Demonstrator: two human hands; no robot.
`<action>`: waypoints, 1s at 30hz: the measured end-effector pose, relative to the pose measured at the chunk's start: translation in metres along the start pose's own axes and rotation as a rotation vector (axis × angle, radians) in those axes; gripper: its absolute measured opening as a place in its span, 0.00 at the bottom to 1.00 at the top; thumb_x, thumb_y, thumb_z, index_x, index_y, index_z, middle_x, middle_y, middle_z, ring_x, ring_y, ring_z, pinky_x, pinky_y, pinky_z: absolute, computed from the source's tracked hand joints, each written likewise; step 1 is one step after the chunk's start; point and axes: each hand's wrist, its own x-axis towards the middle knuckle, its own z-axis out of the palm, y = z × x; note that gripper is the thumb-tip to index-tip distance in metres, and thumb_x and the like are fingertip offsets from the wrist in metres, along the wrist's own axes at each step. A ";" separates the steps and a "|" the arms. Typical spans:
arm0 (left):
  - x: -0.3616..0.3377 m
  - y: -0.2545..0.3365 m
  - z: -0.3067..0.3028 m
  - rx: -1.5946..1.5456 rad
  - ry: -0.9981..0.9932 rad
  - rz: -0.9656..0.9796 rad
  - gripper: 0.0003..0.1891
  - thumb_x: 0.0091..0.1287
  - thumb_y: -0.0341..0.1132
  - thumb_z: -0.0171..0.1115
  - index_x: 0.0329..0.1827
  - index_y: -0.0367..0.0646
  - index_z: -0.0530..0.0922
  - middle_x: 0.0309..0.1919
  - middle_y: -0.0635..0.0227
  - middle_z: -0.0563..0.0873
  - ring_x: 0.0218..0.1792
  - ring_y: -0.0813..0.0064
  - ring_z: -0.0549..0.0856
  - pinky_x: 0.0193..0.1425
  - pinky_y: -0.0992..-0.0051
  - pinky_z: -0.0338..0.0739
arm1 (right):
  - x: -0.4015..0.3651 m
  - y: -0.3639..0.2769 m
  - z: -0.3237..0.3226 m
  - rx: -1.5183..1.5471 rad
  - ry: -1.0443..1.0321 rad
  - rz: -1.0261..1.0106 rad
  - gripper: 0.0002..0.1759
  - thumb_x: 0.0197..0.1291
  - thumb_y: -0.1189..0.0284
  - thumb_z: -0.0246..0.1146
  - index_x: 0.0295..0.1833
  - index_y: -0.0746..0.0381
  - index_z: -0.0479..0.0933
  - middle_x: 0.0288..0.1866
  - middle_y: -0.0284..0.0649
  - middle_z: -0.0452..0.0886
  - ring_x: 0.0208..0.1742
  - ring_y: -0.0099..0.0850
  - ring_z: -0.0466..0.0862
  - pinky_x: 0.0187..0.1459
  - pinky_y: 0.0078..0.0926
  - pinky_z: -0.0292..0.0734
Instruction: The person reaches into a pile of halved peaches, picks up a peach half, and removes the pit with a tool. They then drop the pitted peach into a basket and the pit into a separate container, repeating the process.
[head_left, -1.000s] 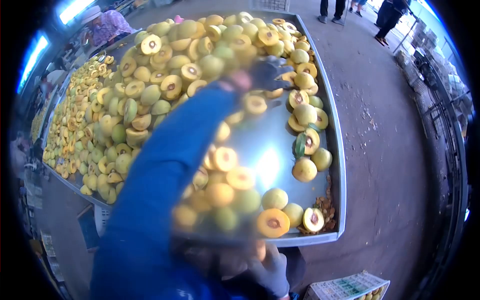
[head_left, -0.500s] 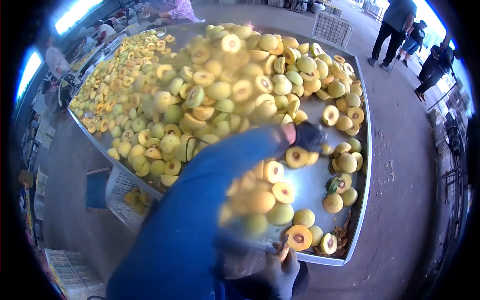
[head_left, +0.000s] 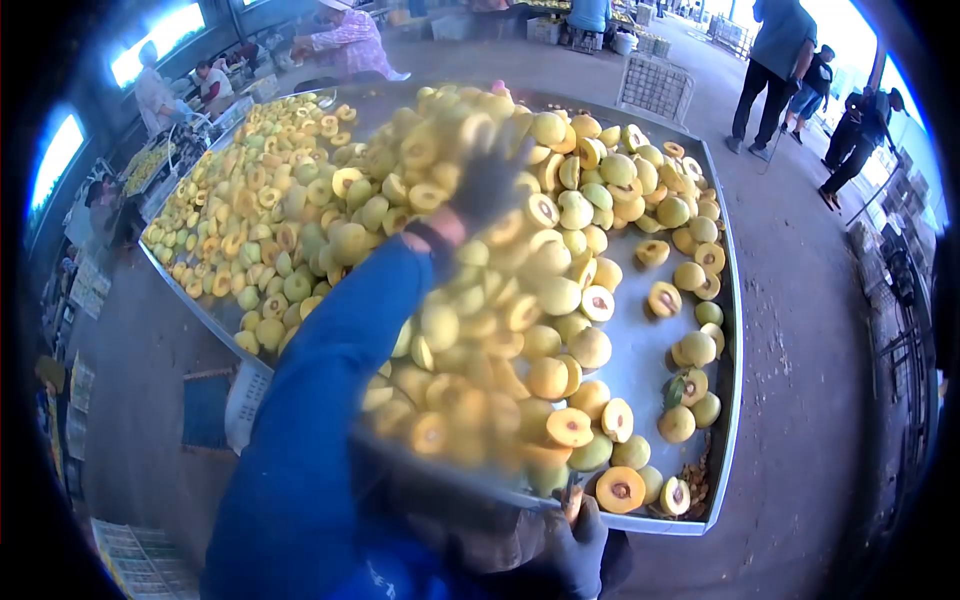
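Note:
My left hand [head_left: 488,180], in a dark glove below a blue sleeve, is over the upper part of a big heap of halved yellow peaches [head_left: 440,325]. Motion blurs it, but its fingers look spread, and no peach shows in its grip. At the tray's near edge, my right hand [head_left: 578,550] wears a grey glove and is closed around what looks like a small knife [head_left: 572,497], its dark tip pointing up. Right beside that tip lies a cut peach half [head_left: 620,489] with its brown pit showing.
A metal-rimmed tray table [head_left: 738,330] holds the peaches, with brown scraps [head_left: 694,478] in its near right corner. A plastic crate [head_left: 245,400] stands below the left edge. Another crate [head_left: 655,88] is behind the table. People [head_left: 775,75] stand at the far right.
My left hand has swung from the right side of the tray up and left over the heap. More peaches now lie at the near middle. My right hand has stayed at the edge.

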 end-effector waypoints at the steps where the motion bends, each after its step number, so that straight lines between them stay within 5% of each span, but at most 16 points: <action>1: 0.001 -0.030 0.023 0.128 0.028 -0.023 0.43 0.55 0.55 0.68 0.78 0.65 0.63 0.76 0.51 0.58 0.71 0.34 0.60 0.68 0.38 0.60 | 0.001 0.003 -0.001 0.009 -0.037 -0.001 0.16 0.61 0.79 0.63 0.55 0.68 0.76 0.41 0.34 0.81 0.40 0.20 0.77 0.42 0.19 0.75; 6: 0.018 -0.080 0.038 0.169 -0.252 0.039 0.33 0.57 0.55 0.68 0.68 0.63 0.74 0.75 0.52 0.61 0.70 0.34 0.60 0.70 0.36 0.59 | 0.005 -0.007 0.000 0.069 -0.086 0.044 0.17 0.67 0.78 0.63 0.60 0.66 0.74 0.43 0.31 0.80 0.40 0.19 0.76 0.40 0.18 0.75; 12: 0.009 -0.082 0.046 0.090 -0.202 0.243 0.18 0.61 0.47 0.67 0.51 0.49 0.83 0.61 0.54 0.75 0.60 0.40 0.71 0.68 0.49 0.66 | 0.012 -0.001 -0.004 0.025 -0.135 -0.032 0.17 0.67 0.76 0.63 0.59 0.67 0.74 0.43 0.34 0.82 0.41 0.21 0.78 0.43 0.21 0.76; 15: 0.008 -0.039 -0.026 -0.104 -0.458 0.046 0.22 0.60 0.46 0.70 0.54 0.44 0.81 0.60 0.54 0.77 0.60 0.46 0.73 0.67 0.54 0.69 | 0.007 -0.007 0.005 0.102 -0.050 0.029 0.18 0.67 0.76 0.63 0.61 0.68 0.73 0.39 0.33 0.80 0.36 0.20 0.76 0.38 0.20 0.76; 16: -0.013 -0.040 -0.019 -0.237 -0.292 0.023 0.28 0.60 0.44 0.72 0.61 0.41 0.76 0.60 0.55 0.77 0.62 0.51 0.74 0.67 0.56 0.70 | 0.007 -0.008 0.004 0.053 -0.046 0.027 0.17 0.65 0.77 0.63 0.58 0.68 0.74 0.39 0.34 0.81 0.37 0.20 0.77 0.40 0.20 0.75; 18: -0.043 -0.024 -0.040 -0.772 -0.401 0.072 0.35 0.62 0.43 0.73 0.70 0.42 0.70 0.63 0.53 0.76 0.65 0.55 0.74 0.70 0.57 0.68 | 0.008 -0.007 0.003 -0.038 -0.032 0.027 0.14 0.60 0.79 0.64 0.52 0.70 0.77 0.39 0.35 0.81 0.39 0.20 0.78 0.44 0.20 0.75; 19: -0.053 -0.008 -0.048 -0.714 -0.227 0.398 0.20 0.65 0.45 0.68 0.54 0.42 0.79 0.51 0.57 0.81 0.55 0.54 0.79 0.60 0.58 0.73 | 0.006 -0.008 0.004 -0.061 -0.040 0.012 0.14 0.61 0.78 0.64 0.52 0.70 0.77 0.39 0.35 0.81 0.39 0.20 0.78 0.44 0.20 0.75; 21: -0.051 0.030 -0.098 -0.725 -0.278 0.413 0.23 0.66 0.47 0.68 0.57 0.43 0.79 0.54 0.56 0.81 0.55 0.54 0.79 0.61 0.57 0.72 | 0.003 -0.010 0.004 -0.113 -0.060 -0.018 0.14 0.61 0.78 0.64 0.51 0.70 0.77 0.38 0.35 0.81 0.39 0.20 0.78 0.44 0.20 0.75; 24: -0.032 0.017 -0.057 -0.655 -0.053 0.273 0.26 0.64 0.50 0.69 0.60 0.44 0.78 0.53 0.55 0.81 0.55 0.53 0.80 0.59 0.56 0.73 | 0.000 0.002 0.000 -0.161 -0.088 -0.051 0.12 0.61 0.77 0.65 0.50 0.70 0.77 0.39 0.36 0.82 0.39 0.20 0.77 0.43 0.21 0.75; 27: -0.002 -0.014 0.019 -0.435 0.017 0.101 0.28 0.63 0.52 0.68 0.61 0.44 0.78 0.55 0.53 0.81 0.56 0.53 0.80 0.58 0.57 0.75 | -0.002 -0.006 -0.002 -0.014 -0.155 0.029 0.21 0.67 0.76 0.63 0.64 0.68 0.72 0.35 0.31 0.78 0.32 0.18 0.73 0.33 0.19 0.74; 30: 0.035 -0.020 0.058 -0.380 -0.354 -0.084 0.29 0.62 0.50 0.67 0.62 0.44 0.76 0.56 0.52 0.81 0.58 0.52 0.80 0.57 0.57 0.76 | 0.002 0.002 -0.001 0.014 -0.119 -0.034 0.24 0.67 0.77 0.63 0.67 0.69 0.70 0.33 0.29 0.75 0.28 0.17 0.70 0.28 0.18 0.71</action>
